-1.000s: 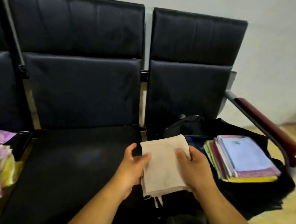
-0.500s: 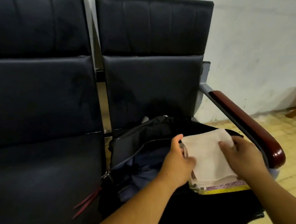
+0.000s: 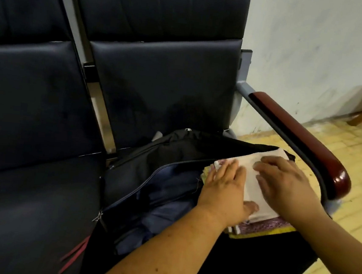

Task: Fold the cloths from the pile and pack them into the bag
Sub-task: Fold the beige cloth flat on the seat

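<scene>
left hand, right hand, flat on beige cloth, open bag

One left hand, one right hand, one bag, one cloth stack, two seats, one armrest.

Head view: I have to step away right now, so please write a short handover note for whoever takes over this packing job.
Left hand: open, flat on the beige cloth.
Right hand: open, flat on the same cloth.
Things: the beige cloth lies on top of the stack of folded cloths, at the open black bag on the chair. The pile is out of view.
Done: this cloth is folded and laid on the stack.
Left: fold whatever remains in the pile and add it. Whether the stack sits fully inside the bag cannot be told.
</scene>
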The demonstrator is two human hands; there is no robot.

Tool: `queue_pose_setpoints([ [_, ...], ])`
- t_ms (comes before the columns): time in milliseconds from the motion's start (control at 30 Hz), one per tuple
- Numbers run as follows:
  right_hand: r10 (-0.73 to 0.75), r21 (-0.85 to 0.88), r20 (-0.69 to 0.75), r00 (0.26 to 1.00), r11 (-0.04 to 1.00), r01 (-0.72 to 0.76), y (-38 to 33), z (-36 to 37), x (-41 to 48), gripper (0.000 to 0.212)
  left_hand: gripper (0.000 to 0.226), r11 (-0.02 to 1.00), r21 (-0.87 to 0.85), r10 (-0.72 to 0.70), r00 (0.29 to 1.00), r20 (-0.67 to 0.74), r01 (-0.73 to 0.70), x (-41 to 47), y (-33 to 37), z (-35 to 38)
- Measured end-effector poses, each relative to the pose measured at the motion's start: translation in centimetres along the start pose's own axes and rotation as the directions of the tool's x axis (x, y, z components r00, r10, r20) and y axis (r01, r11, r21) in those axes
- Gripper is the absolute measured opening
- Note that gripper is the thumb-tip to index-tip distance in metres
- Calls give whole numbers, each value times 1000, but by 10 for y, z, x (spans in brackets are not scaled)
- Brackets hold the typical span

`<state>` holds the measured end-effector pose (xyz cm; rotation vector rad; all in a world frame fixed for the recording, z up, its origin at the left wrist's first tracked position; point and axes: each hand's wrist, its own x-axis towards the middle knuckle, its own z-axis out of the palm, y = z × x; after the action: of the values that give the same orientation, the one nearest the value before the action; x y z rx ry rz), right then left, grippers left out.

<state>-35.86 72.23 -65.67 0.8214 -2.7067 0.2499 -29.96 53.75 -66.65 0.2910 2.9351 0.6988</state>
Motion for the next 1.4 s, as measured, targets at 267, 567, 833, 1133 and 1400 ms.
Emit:
queue_pose_setpoints([
  [267, 87, 257, 224, 971, 955, -145, 8, 11, -8, 40, 102, 998, 42, -45, 991, 125, 40, 0, -14, 11],
  [567, 155, 252, 320, 935, 937, -242, 11, -3, -5, 45, 54, 768, -584, -475, 846, -243, 264, -3, 8, 19],
  [833, 115, 366, 298, 948, 903, -225, 9, 1, -16, 29, 52, 622, -722, -563, 814, -143, 303, 6, 8, 14],
  [1133, 186, 304, 234, 954, 918, -254, 9, -11, -7, 44, 42, 621, -771, -526, 805, -275, 143, -6, 18, -6],
  [1400, 132, 35, 472, 872, 985, -168, 12, 5, -10, 71, 57, 623, -715, -509, 859, -62, 317, -16, -14, 14],
])
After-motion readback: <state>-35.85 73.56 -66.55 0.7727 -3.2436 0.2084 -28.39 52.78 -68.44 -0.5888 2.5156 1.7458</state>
